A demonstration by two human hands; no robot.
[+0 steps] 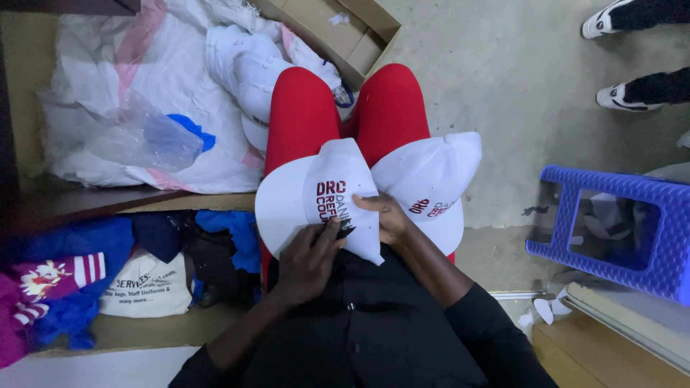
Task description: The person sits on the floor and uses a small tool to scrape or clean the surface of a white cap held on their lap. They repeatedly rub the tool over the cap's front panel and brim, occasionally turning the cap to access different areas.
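White printed cap [316, 201] rests on the red-trousered lap at frame centre, left hand [305, 262] pinching its lower edge and right hand [384, 219] grasping its crown beside a second cap [431, 183]; judged step: print inspection, requiring steady grip.

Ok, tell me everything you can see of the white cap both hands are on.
The white cap looks like soft fabric, with dark and red print on its front panel. It lies on the person's lap over red trousers, its crown partly flattened. The left hand presses its lower edge, and the right hand pinches the fabric near the print. Its right side meets a second white cap beside it.
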